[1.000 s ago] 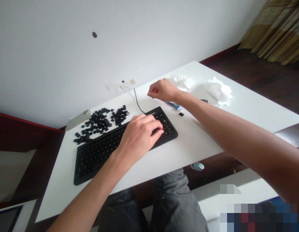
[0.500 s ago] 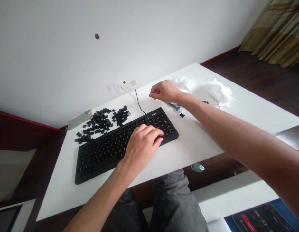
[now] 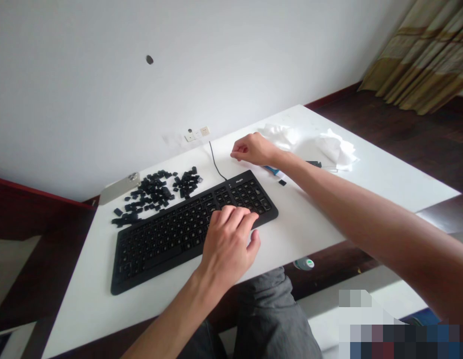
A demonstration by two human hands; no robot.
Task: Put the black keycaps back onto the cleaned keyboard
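Observation:
A black keyboard (image 3: 160, 244) with its keycaps off lies slanted on the white table. Across its lower right part rests my left hand (image 3: 231, 242), open, fingertips over the bare key sockets and thumb held apart near the front edge. My right hand (image 3: 253, 148) hovers past the keyboard's far right corner, its fingers curled in a pinch; whatever may be between them is hidden. Below the right wrist lies a blue-handled tool (image 3: 272, 170), partly covered by the arm. Close to it sits a single black keycap (image 3: 282, 183). Many loose black keycaps (image 3: 151, 192) are heaped behind the keyboard.
A phone (image 3: 117, 189) lies at the table's back left. Crumpled white tissues (image 3: 338, 149) and a dark-handled tool (image 3: 314, 163) are at the right. The keyboard cable (image 3: 215, 160) runs back towards the wall socket (image 3: 197, 134). A bottle (image 3: 304, 263) stands below the table edge.
My left hand has slid towards the keyboard's front edge, and its thumb has spread away from the fingers. The right hand stays pinched in nearly the same place. The view has shifted slightly.

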